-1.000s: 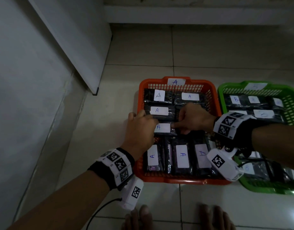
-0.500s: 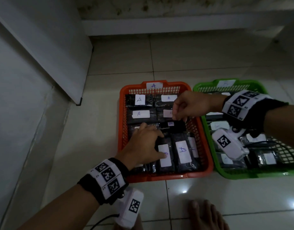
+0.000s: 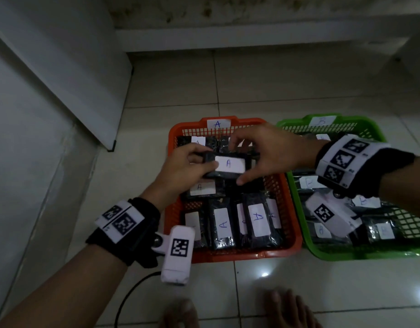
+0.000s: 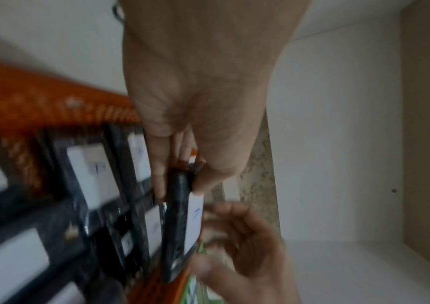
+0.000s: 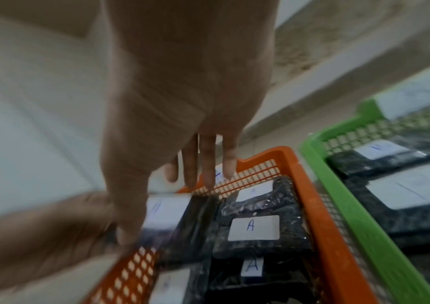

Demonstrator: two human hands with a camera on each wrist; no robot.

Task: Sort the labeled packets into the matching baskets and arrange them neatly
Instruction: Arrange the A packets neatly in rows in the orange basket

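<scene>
Head view: packet marked A (image 3: 224, 167), half a second ago low under the left hand (image 3: 180, 172), now lifted between both hands above the orange basket (image 3: 290, 204). Left pinches its near end; right hand (image 3: 270, 153) grasps the far end. Likely being re-seated into the A rows.

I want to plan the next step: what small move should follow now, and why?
Probably lower the packet into the orange basket. Its label reads A, as the basket's does, and both the left hand and right hand hold it above a dark gap there.
</scene>
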